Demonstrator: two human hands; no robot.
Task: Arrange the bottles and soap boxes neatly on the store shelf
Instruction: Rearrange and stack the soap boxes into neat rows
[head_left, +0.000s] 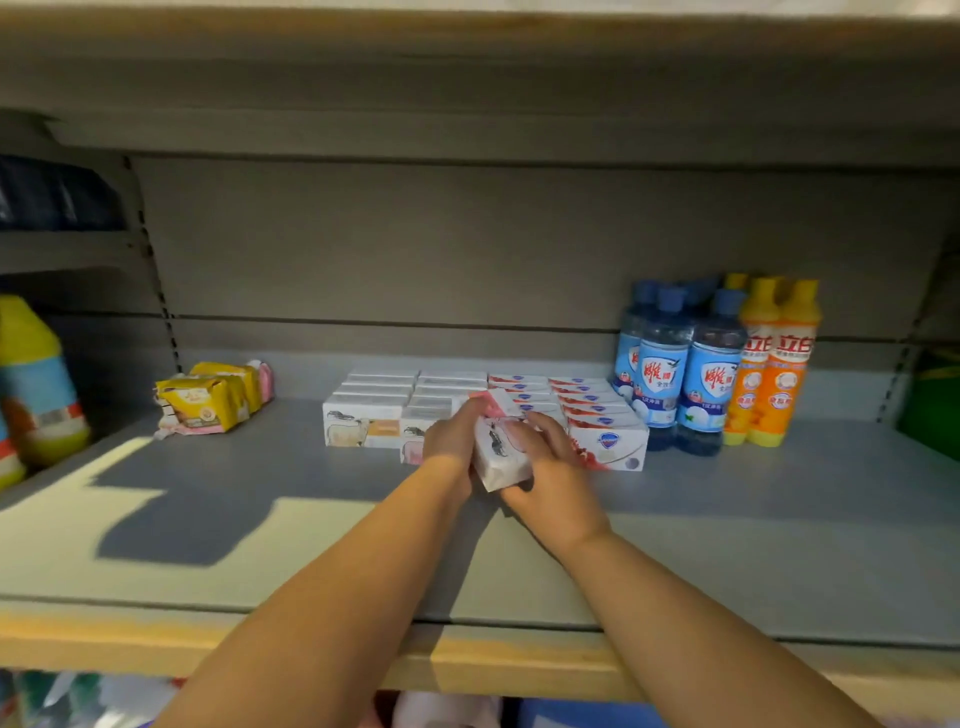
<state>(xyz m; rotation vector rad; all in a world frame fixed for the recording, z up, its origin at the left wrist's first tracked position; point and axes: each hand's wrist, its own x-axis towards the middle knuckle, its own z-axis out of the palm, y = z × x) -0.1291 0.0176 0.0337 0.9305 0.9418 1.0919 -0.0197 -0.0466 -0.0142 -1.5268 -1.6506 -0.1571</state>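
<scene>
Head view shows the left hand (450, 435) and right hand (548, 470) gripping a tilted box (500, 458) from either side over the shelf (260, 467), its long axis pointing back at the rows (610, 441) just behind.

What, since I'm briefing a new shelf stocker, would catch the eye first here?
The left hand and right hand gripping a white cardboard soap box at centre, in front of rows of soap boxes. Then the blue-capped clear plastic bottles and orange plastic bottles with yellow caps standing at the right.
</scene>
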